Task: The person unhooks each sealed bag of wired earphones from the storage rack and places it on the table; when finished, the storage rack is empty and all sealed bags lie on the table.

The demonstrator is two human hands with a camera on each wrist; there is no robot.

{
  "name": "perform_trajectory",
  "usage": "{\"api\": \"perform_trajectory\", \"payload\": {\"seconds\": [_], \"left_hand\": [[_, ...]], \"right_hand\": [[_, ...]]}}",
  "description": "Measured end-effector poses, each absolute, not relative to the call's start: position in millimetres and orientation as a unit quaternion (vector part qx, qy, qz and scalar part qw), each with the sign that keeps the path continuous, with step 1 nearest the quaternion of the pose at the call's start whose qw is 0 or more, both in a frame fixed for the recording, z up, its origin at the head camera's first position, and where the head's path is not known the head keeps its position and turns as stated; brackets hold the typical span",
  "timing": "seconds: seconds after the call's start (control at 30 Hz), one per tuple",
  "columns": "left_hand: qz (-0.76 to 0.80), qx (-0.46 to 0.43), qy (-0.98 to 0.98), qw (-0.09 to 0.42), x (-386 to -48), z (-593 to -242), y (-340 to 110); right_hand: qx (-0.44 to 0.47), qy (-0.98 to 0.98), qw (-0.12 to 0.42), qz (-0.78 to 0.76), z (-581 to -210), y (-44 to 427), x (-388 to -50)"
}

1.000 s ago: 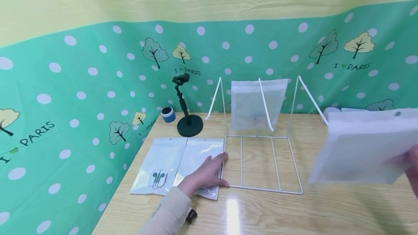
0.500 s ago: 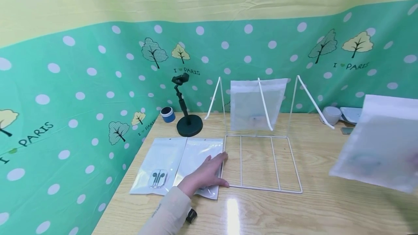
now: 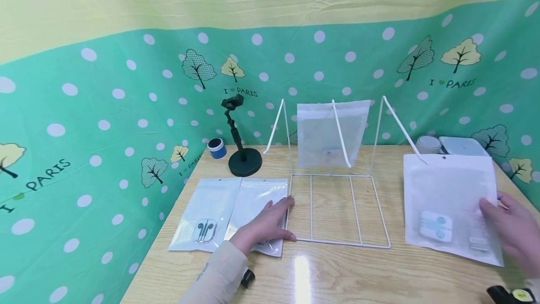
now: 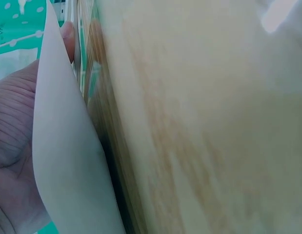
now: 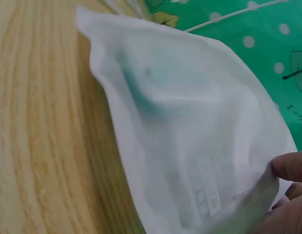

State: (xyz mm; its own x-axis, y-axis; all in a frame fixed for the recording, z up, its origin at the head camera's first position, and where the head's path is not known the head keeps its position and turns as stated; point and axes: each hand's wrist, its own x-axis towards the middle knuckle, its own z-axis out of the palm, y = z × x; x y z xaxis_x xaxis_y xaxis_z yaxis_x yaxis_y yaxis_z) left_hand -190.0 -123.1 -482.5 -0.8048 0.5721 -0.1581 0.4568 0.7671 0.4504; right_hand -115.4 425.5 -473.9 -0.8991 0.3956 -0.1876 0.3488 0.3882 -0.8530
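The left hand [image 3: 267, 224] rests over a white pouch [image 3: 259, 201], its fingertips and thumb at the left side of the white wire rack [image 3: 341, 245]. In the left wrist view that hand [image 4: 16, 146] is partly behind a pale sheet-like edge [image 4: 68, 146]. The right hand [image 3: 512, 229] pinches the right edge of another white pouch [image 3: 451, 182], held over the table's right side; an earphone case shows through it. In the right wrist view, thumb and fingers [image 5: 290, 168] grip the pouch [image 5: 180, 131]. A similar pouch [image 3: 316, 130] hangs at the rack's middle arm.
At the far left lies a pouch with earphones [image 3: 211, 205]. Behind it stand a black phone stand [image 3: 245, 162] and a blue jar [image 3: 217, 148]. A white roll [image 3: 428, 144] and a white tray-like object [image 3: 461, 146] are at the back right.
The right hand has come into view from the right edge, and its pouch has swung round, lowered and moved left, now showing its contents. The left hand has stayed at the rack.
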Motion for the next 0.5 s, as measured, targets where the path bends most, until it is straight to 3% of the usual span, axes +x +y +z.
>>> {"api": "perform_trajectory", "payload": {"seconds": [0.23,0.5], "left_hand": [[0.198,0.275,0.929,0.147,-189.5,-481.5,-122.8],[0.199,0.276,0.929,0.146,-189.1,-481.8,-122.9]], "right_hand": [[-0.241,-0.851,-0.011,0.467,-476.9,413.1,-129.0],[-0.192,-0.87,-0.059,0.451,-481.7,403.8,-132.4]]}}
